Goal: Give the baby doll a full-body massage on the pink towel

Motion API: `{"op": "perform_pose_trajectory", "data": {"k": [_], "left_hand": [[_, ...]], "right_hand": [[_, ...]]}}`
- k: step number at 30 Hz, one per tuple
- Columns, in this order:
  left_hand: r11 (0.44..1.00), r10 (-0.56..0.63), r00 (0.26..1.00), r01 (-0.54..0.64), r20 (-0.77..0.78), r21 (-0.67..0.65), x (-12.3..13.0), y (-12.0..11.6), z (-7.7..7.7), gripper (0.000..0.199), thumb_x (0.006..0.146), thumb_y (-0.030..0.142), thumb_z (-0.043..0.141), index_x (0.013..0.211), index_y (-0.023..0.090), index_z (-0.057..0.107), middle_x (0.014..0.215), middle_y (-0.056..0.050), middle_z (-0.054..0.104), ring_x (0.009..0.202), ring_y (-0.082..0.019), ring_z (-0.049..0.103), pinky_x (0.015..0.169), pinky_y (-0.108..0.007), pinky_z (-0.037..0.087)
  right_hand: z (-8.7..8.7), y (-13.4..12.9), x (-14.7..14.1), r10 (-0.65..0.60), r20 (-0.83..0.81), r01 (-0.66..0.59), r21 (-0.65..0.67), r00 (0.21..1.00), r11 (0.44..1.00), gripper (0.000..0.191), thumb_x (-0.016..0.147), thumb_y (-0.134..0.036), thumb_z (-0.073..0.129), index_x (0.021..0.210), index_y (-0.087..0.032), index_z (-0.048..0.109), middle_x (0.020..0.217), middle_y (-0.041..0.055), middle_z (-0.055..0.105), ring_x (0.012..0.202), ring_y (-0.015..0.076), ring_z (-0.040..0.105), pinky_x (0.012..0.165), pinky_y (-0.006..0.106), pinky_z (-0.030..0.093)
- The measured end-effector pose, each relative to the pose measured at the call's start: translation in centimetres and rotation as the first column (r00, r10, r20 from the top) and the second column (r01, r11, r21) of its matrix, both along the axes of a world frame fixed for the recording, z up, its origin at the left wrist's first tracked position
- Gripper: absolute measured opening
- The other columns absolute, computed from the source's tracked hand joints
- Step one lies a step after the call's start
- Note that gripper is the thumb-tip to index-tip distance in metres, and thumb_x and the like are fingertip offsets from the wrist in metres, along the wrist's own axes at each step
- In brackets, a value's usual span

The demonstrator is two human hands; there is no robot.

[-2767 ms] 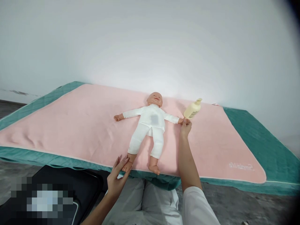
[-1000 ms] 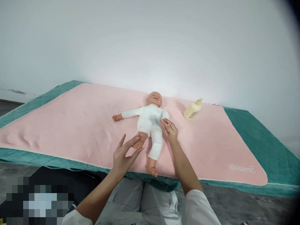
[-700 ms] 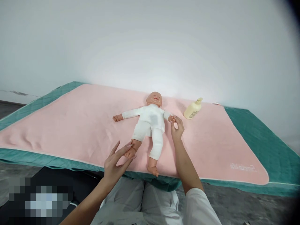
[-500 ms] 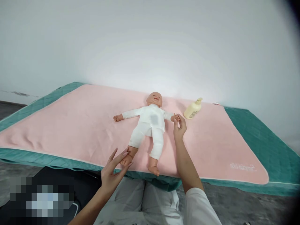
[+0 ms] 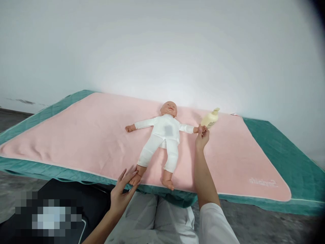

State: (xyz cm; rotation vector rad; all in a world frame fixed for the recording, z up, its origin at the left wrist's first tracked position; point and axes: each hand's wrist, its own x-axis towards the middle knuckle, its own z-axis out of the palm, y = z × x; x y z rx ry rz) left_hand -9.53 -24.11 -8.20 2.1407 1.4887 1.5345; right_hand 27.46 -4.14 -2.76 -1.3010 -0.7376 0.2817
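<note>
Head view: one doll [image 5: 166, 128], two hands [image 5: 118, 196] [image 5: 202, 139] gripping it, one bottle [image 5: 209, 119].

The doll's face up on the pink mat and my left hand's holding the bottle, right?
Not quite: the doll lies face up on the pink mat, but in the head view your left hand holds its foot, not the bottle.

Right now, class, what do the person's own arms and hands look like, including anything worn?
The left hand and right hand are ungloved, with no rings or watch visible. A white sleeve ends partway down the right arm. The left arm shows bare to the picture's edge.
</note>
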Motion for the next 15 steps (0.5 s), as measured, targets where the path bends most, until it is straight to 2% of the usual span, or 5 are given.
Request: {"op": "perform_pose_trajectory", "data": {"k": [5,8,12,15], "left_hand": [[0.996,0.057,0.998,-0.056,0.017,-0.065,-0.3,-0.5,-2.4,0.057,0.082,0.019,0.072,0.136,0.027,0.056,0.128,-0.005,0.067,0.131,-0.026,0.054,0.111,-0.046,0.045],[0.995,0.059,0.998,-0.058,0.015,-0.084,-0.4,-0.6,-3.1,0.058,0.083,0.019,0.07,0.138,0.028,0.054,0.129,-0.004,0.066,0.133,-0.025,0.051,0.111,-0.043,0.045],[0.998,0.042,0.999,-0.041,0.011,-0.056,-0.3,-0.5,-2.8,0.061,0.083,0.02,0.071,0.14,0.028,0.051,0.128,-0.005,0.066,0.133,-0.025,0.051,0.11,-0.043,0.047],[1.0,-0.012,1.0,0.012,-0.003,-0.007,-0.8,-0.4,-2.0,0.065,0.082,0.025,0.072,0.143,0.027,0.048,0.132,-0.008,0.064,0.134,-0.028,0.049,0.111,-0.048,0.044]], "right_hand": [[-1.1,0.5,1.6,-0.031,-0.012,0.029,-0.157,0.999,0.987,0.056,0.085,-0.053,0.053,0.122,-0.011,0.055,0.121,0.0156,0.064,0.109,0.0217,0.063,0.098,0.037,0.048],[-1.7,0.7,2.3,-0.051,-0.026,0.044,-0.213,0.998,0.976,0.053,0.086,-0.046,0.053,0.123,-0.009,0.053,0.12,0.0162,0.062,0.109,0.0199,0.061,0.098,0.035,0.048],[-2.1,0.9,2.7,-0.073,-0.018,0.066,-0.239,0.997,0.969,0.05,0.086,-0.037,0.053,0.127,-0.01,0.049,0.12,0.015,0.059,0.108,0.0179,0.059,0.098,0.034,0.047],[-2.4,0.9,2.9,-0.078,-0.002,0.075,-0.257,0.997,0.963,0.051,0.084,-0.034,0.053,0.129,-0.012,0.046,0.117,0.0127,0.058,0.104,0.017,0.059,0.099,0.035,0.047]]}}
